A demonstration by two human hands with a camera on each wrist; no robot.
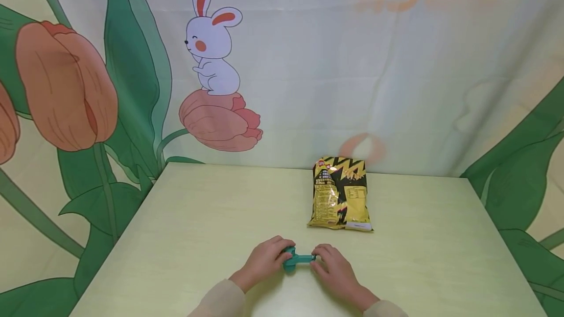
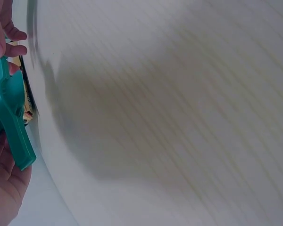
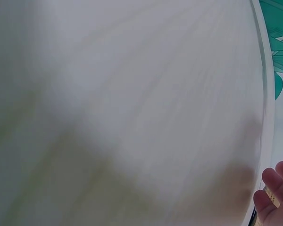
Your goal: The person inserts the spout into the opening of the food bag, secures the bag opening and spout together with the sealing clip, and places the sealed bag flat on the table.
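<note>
A teal plastic T-shaped tool (image 1: 303,259), with a wide crosspiece and a narrow stem, lies level between my two hands. My left hand (image 1: 269,260) pinches the crosspiece at its left end, thumb toward me. The tip of the stem sits between the thumb and fingers of my right hand (image 1: 337,273). Seen from the left wrist, the tool (image 2: 12,110) is close up, its long edge sloping down over the left palm. At the right wrist view's edge, only some fingers (image 3: 273,193) and a sliver of teal show.
Behind the hands, a yellow and black snack bag (image 1: 340,194) lies on the pale wood-grain table (image 1: 211,214). A curtain (image 1: 299,87) printed with a rabbit and tulips hangs past the table's far edge.
</note>
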